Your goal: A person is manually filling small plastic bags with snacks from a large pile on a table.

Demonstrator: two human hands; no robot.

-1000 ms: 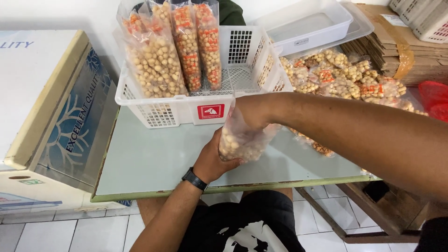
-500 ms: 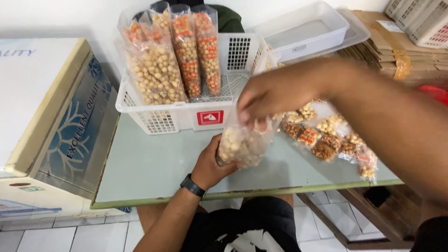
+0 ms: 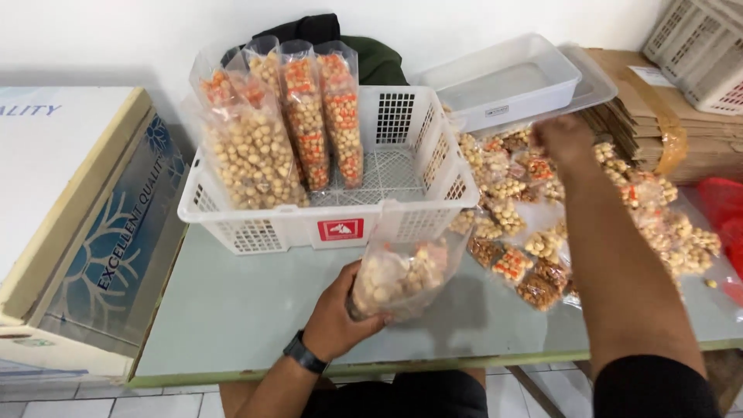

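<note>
My left hand grips the bottom of a clear plastic bag half filled with pale round snacks, holding it open-topped just above the grey-green table. My right hand reaches far out over a heap of small snack packets lying on the table's right side; its fingers are blurred and curled at the pile's far edge. A white slatted basket stands right behind the bag, with several tall filled snack bags upright in its left half.
A white chest freezer flanks the table's left. Behind the pile sit a clear plastic tub, flattened cardboard and a white crate. Something red lies at the right edge. Dark cloth hangs behind the basket.
My right hand left the bag's mouth and stretched away to the far side of the packet pile. My left hand kept hold of the bag, now tilted slightly.
</note>
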